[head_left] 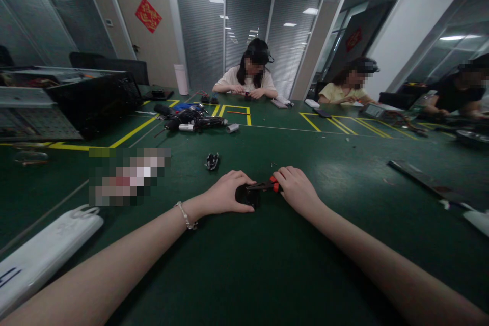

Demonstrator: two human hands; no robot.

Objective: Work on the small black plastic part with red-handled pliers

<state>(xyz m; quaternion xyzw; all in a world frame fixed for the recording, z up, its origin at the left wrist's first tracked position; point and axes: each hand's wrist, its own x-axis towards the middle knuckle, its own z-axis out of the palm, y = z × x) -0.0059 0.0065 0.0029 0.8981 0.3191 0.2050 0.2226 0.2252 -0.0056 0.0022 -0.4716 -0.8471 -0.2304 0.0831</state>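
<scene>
— So where does the small black part (246,196) sit?

— Flat on the green table (267,265), pinned under the left hand (225,194), whose fingers curl over its far side and clench it down.

— And the right hand (296,189)?

— Closed around the red handles of the pliers (263,186), whose dark nose points from that grip straight across to the part and seems to meet its top edge.

— What would make this go well?

— Probably a firm left-hand hold, so the part cannot spin, and a steady squeeze in line with the nose rather than a twist.

— Anything close by?

— A small black piece (212,161) lies beyond the left hand, well apart; a white case (46,252) lies far out to that side.
</scene>
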